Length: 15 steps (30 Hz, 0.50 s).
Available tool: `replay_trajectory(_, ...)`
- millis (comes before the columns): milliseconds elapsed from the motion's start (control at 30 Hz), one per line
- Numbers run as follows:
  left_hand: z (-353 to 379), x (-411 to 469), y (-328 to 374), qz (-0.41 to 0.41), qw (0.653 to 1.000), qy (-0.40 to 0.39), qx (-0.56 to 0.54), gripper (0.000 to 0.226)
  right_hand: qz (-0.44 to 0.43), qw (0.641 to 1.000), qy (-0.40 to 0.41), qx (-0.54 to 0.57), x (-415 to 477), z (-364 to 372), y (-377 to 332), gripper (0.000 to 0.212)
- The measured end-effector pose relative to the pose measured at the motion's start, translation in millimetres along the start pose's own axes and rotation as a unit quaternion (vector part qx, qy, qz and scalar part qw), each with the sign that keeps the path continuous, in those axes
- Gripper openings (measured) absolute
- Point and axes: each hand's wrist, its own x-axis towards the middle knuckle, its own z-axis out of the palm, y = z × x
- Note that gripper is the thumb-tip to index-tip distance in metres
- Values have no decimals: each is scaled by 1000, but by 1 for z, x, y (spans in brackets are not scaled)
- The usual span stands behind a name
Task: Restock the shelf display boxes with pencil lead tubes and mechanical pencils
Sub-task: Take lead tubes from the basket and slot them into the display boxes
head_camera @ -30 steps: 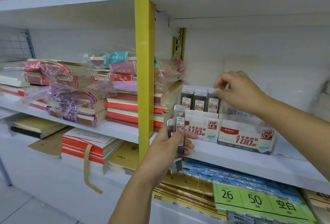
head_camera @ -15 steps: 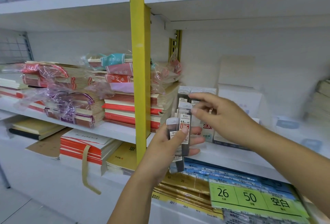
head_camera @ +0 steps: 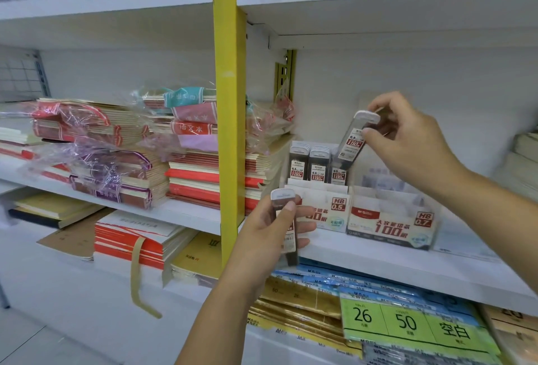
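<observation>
Your right hand [head_camera: 407,143], centre right of the frame, pinches one lead tube [head_camera: 353,141] between thumb and curled fingers; the grip sits on the tube's upper half, just below its white cap; the remaining fingers are bent behind it.

The tube is tilted, cap towards the upper right, dark lower end towards the lower left; that end is just over the right-hand row of standing tubes [head_camera: 308,165]; whether it touches them cannot be told.

The standing tubes sit upright in three rows at the back of the HB 0.5 display box [head_camera: 321,200]; that box stands on the white shelf [head_camera: 378,265] at frame centre; the HB 0.7 display box [head_camera: 390,226] stands just beside it on the right, touching or nearly so.

Your left hand [head_camera: 267,236], lower centre of the frame, grips the spare tubes [head_camera: 286,220] upright in front of the HB 0.5 box; the fingers are curled round from behind, the thumb pressed on the front below the white cap; the number of tubes in this hand cannot be told.

A yellow upright [head_camera: 230,102] runs down the frame just left of both hands; wrapped notebook stacks [head_camera: 116,161] fill the shelf at the left; a green price label [head_camera: 407,324] lies at the lower right.
</observation>
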Motion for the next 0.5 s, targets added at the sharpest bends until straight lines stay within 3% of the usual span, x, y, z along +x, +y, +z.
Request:
replay_trajectory(100,-1,2,-2,15,999,21,31,16,-13,993,-68,-93,7,11,8,24)
replay_trajectory(200,-1,2,-1,10,999,28,33,17,3,988,-112,-103,11,21,15,20)
replay_trajectory(333,-2,2,-1,-22,999,20,20,16,34,987,-123,-100,16,28,20,24)
replay_trajectory(500,-4,1,0,-2,1000,22,18,19,-2,983,-93,-155,19,35,30,12)
